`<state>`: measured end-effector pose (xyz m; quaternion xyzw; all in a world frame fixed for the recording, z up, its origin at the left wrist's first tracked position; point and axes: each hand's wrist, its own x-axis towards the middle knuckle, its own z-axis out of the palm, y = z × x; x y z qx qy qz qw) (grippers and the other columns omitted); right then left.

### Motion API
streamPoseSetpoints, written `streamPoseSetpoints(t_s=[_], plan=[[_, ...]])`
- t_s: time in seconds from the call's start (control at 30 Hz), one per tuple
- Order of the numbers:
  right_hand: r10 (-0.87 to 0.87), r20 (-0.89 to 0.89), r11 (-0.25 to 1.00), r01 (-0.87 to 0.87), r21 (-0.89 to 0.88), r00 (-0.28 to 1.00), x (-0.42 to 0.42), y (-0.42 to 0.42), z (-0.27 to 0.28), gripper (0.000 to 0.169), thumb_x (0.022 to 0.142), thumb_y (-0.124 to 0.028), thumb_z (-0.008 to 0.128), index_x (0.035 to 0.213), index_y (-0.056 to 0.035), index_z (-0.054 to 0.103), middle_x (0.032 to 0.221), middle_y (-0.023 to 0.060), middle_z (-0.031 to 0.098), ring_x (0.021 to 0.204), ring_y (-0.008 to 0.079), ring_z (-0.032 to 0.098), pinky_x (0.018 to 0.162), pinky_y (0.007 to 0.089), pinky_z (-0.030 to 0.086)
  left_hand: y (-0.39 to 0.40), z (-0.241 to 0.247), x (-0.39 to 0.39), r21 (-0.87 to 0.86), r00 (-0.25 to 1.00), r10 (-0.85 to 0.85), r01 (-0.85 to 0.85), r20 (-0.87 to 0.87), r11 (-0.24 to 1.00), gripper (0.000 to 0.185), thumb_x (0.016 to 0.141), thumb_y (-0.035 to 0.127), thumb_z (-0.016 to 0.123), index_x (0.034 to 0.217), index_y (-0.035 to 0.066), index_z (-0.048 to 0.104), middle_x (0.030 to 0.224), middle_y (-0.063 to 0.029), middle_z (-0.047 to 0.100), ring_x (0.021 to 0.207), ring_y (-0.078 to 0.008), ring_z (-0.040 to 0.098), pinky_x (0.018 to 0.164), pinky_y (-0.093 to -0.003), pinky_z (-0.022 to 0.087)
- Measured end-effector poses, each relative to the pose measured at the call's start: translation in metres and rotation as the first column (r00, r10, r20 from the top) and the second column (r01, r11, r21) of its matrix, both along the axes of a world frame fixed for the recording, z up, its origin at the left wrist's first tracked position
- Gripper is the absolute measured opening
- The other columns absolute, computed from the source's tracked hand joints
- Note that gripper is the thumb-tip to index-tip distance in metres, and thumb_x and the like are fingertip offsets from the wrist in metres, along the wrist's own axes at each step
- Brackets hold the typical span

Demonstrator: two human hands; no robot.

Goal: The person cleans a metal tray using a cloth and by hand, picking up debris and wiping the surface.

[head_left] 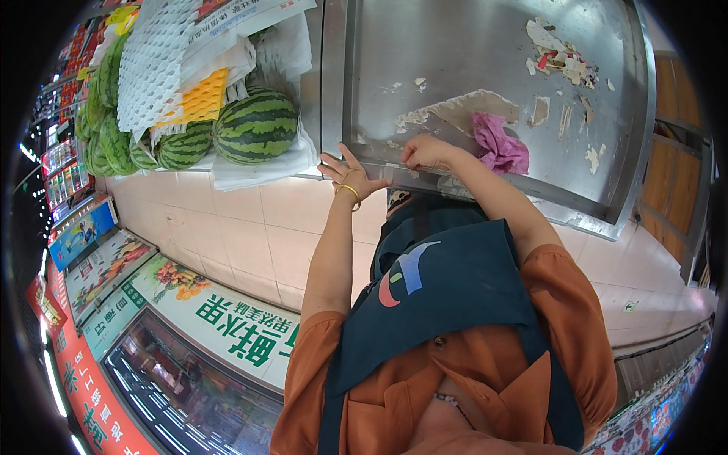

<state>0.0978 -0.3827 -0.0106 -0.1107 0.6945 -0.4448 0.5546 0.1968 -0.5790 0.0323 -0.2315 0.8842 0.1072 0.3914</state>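
Observation:
A stainless steel table [421, 34] with a raised rim lies before me. My left hand [348, 170], with a gold bangle at the wrist, has its fingers spread at the table's near left corner and holds nothing. My right hand [424, 152] is at the near rim with its fingers curled down; whether something is pinched in them cannot be told. Whitish paper residue [392, 170] clings to the rim between the hands. Right of my right hand lies a crumpled pink cloth [500, 145], touching a torn strip of brown paper [478, 108].
Torn paper scraps [569, 65] are heaped at the table's far right. To the left, watermelons [256, 125] sit on white paper beside white foam netting [151, 68] and yellow foam netting [205, 96]. Wooden-fronted cabinets [671, 153] stand beyond the table's right edge.

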Motion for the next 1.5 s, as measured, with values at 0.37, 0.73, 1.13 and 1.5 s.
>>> streamPoseSetpoints(t_s=[0.37,0.73,1.13,1.5], plan=[[-0.051,-0.031,0.997,0.049,-0.064,0.998,0.009,0.008,-0.002,0.02,0.076,0.0,0.058,0.093,0.0003,0.068,0.082,0.0092,0.069,0.076,0.016,0.065,0.069,0.0296,0.05,0.001,0.002,-0.001,0.007,1.0,0.003,-0.003,-0.008,1.0,0.152,0.053,0.069,0.077,0.139,-0.002,-0.028,0.131,-0.0508,-0.026,0.123,-0.0667,-0.024,0.104,-0.0678,-0.004],[0.304,-0.201,0.95,-0.281,0.135,0.931,0.001,-0.016,-0.001,0.023,0.067,-0.004,0.06,0.088,-0.0041,0.071,0.088,0.0146,0.069,0.08,0.025,0.066,0.069,0.0359,0.05,0.001,0.002,-0.001,0.026,1.0,0.017,-0.017,-0.022,1.0,0.152,0.053,0.068,0.077,0.139,-0.002,-0.027,0.131,-0.0504,-0.027,0.123,-0.0662,-0.024,0.103,-0.0676,-0.005],[-0.137,0.039,0.983,0.141,-0.121,0.99,-0.006,-0.019,-0.008,0.023,0.087,-0.007,0.05,0.105,-0.0048,0.065,0.091,0.0056,0.066,0.08,0.0148,0.06,0.07,0.0283,0.048,0.001,0.003,-0.001,0.009,1.0,-0.006,0.006,-0.01,1.0,0.151,0.053,0.069,0.076,0.141,-0.002,-0.024,0.132,-0.051,-0.025,0.124,-0.0669,-0.021,0.103,-0.0686,-0.003],[0.152,-0.193,0.987,-0.158,-0.013,0.969,0.007,-0.038,-0.011,0.024,0.076,-0.002,0.05,0.092,-0.0054,0.067,0.088,0.0126,0.068,0.081,0.024,0.063,0.073,0.0351,0.049,0.001,0.007,-0.002,0.03,1.0,0.001,0.0,-0.013,1.0,0.151,0.054,0.07,0.075,0.14,-0.005,-0.023,0.131,-0.0524,-0.022,0.124,-0.0677,-0.019,0.104,-0.0675,-0.003]])
